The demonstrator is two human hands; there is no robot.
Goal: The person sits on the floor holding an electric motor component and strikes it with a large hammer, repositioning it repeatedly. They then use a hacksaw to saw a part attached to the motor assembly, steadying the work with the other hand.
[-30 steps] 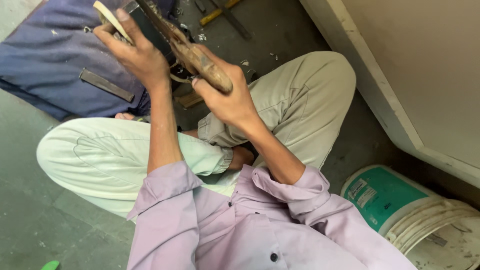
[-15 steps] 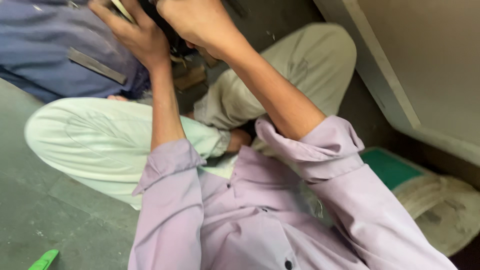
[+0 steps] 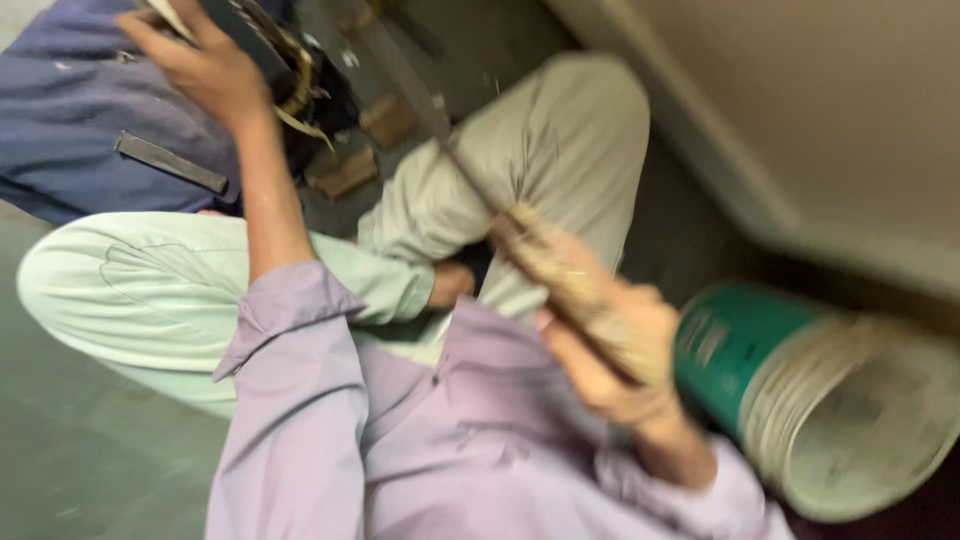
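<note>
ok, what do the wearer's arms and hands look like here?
Both arms wear a pale lilac long-sleeved shirt. The left sleeve is pushed up, its cuff loose near the elbow; the right sleeve reaches the wrist. Left hand and right hand are bare: no gloves; the blur hides any rings or watch.
</note>
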